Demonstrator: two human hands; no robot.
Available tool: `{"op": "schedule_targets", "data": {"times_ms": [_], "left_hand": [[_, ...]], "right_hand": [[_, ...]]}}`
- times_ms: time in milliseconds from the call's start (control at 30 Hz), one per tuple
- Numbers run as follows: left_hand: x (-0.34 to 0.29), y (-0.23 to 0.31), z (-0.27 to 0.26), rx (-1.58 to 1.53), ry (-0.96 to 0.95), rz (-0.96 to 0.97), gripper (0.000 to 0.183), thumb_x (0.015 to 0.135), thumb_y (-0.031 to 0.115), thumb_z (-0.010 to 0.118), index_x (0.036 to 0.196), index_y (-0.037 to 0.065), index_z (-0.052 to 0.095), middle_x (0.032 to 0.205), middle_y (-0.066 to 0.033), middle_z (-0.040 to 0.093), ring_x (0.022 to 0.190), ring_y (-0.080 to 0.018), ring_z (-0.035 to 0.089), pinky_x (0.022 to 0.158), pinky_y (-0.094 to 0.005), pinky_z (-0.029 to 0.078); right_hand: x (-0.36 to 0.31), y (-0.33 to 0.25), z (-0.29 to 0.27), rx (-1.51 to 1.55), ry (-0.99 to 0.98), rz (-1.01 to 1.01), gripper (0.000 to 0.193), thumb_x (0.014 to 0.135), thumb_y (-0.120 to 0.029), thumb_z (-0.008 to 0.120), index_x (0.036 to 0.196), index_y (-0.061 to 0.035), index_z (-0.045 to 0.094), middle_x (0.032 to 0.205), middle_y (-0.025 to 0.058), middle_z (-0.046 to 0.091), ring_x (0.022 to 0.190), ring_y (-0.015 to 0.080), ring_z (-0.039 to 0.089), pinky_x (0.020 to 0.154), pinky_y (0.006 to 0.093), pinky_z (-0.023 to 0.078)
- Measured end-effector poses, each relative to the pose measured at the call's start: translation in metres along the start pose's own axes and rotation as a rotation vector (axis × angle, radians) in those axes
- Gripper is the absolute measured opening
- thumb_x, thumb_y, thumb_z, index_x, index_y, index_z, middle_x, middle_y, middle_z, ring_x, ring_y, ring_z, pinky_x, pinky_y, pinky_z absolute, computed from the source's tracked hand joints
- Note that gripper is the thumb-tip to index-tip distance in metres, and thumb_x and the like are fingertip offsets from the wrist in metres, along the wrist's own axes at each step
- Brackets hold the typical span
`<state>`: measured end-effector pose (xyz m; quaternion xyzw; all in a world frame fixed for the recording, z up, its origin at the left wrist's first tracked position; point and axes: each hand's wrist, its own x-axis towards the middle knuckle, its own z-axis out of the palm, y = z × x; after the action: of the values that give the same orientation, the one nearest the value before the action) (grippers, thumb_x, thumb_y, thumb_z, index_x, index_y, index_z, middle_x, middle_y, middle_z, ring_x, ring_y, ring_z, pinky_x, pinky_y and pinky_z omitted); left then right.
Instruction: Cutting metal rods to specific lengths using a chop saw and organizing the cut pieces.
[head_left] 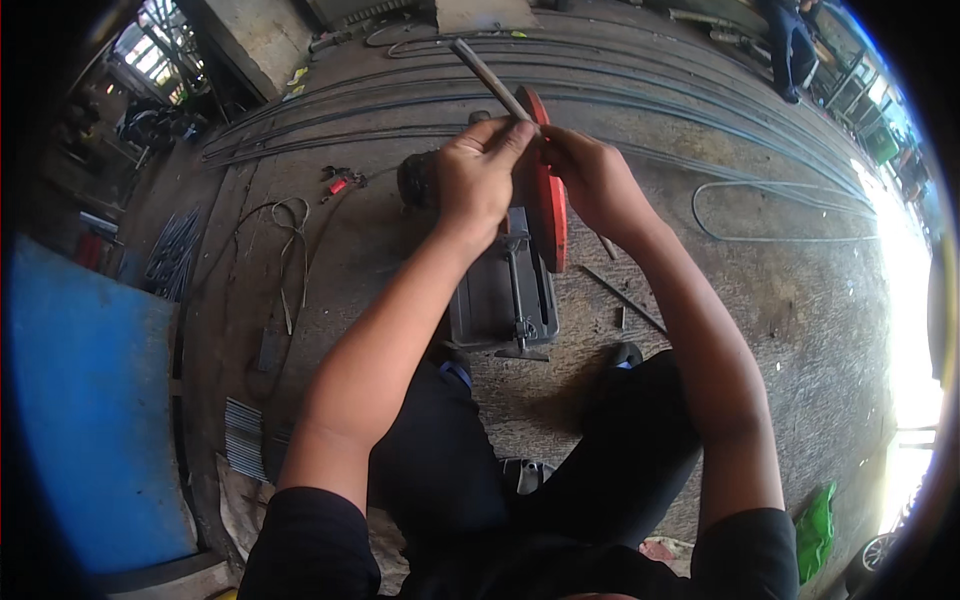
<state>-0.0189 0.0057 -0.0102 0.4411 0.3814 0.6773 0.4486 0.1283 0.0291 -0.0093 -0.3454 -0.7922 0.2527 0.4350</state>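
Note:
A chop saw (505,300) with a grey base and an orange-red blade guard (548,205) stands on the concrete floor between my knees. My left hand (478,175) is closed on a thin grey metal rod (486,75) that sticks up and away to the left, just above the guard. My right hand (590,175) is at the guard's top right side, fingers curled against it and meeting the left hand's fingertips. Whether the right hand also grips the rod is hidden.
Long steel bars (640,100) lie in curved rows across the floor behind the saw. A bundle of short cut rods (243,435) lies at lower left beside a blue sheet (90,400). A looped wire (290,225), red-handled pliers (338,185), and a person (790,45) far back right.

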Motion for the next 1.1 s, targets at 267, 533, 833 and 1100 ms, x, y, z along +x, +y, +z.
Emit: {"op": "schedule_targets", "data": {"times_ms": [267, 533, 833, 1100], "left_hand": [[0.003, -0.004, -0.018, 0.765, 0.029, 0.094, 0.067, 0.078, 0.020, 0.075, 0.129, -0.008, 0.044, 0.102, -0.0163, 0.062, 0.077, -0.0157, 0.061, 0.069, -0.0288, 0.050], [0.042, -0.002, -0.044, 0.139, 0.025, -0.780, 0.047, 0.083, 0.004, 0.060, 0.126, -0.005, 0.042, 0.113, -0.0193, 0.057, 0.104, -0.0270, 0.059, 0.090, -0.0343, 0.049], [0.062, 0.001, -0.023, 0.521, 0.055, -0.614, 0.049, 0.087, 0.007, 0.057, 0.131, -0.008, 0.041, 0.119, -0.0206, 0.056, 0.104, -0.0244, 0.058, 0.092, -0.0328, 0.047], [0.060, 0.005, -0.028, 0.577, 0.049, -0.604, 0.051, 0.085, 0.006, 0.060, 0.128, -0.012, 0.040, 0.112, -0.0204, 0.057, 0.096, -0.0246, 0.060, 0.089, -0.0318, 0.050]], "right_hand": [[-0.025, 0.077, -0.026, 0.111, 0.058, 0.182, 0.022, 0.092, -0.017, 0.053, 0.103, 0.0014, 0.058, 0.078, 0.0198, 0.061, 0.074, 0.0350, 0.060, 0.069, 0.0382, 0.047], [-0.143, 0.231, 0.036, 0.345, 0.006, 0.716, 0.038, 0.096, -0.033, 0.050, 0.093, 0.0032, 0.060, 0.068, 0.0122, 0.055, 0.060, 0.0181, 0.050, 0.058, 0.0351, 0.042], [-0.177, 0.261, 0.078, 0.988, -0.330, 1.017, 0.036, 0.098, -0.031, 0.047, 0.084, -0.0014, 0.062, 0.057, -0.0053, 0.036, 0.043, 0.0052, 0.030, 0.038, 0.0244, 0.024], [-0.179, 0.257, 0.089, 1.206, -0.433, 1.074, 0.038, 0.100, -0.032, 0.042, 0.088, -0.0005, 0.060, 0.054, -0.0064, 0.032, 0.042, 0.0047, 0.026, 0.037, 0.0248, 0.022]]}}
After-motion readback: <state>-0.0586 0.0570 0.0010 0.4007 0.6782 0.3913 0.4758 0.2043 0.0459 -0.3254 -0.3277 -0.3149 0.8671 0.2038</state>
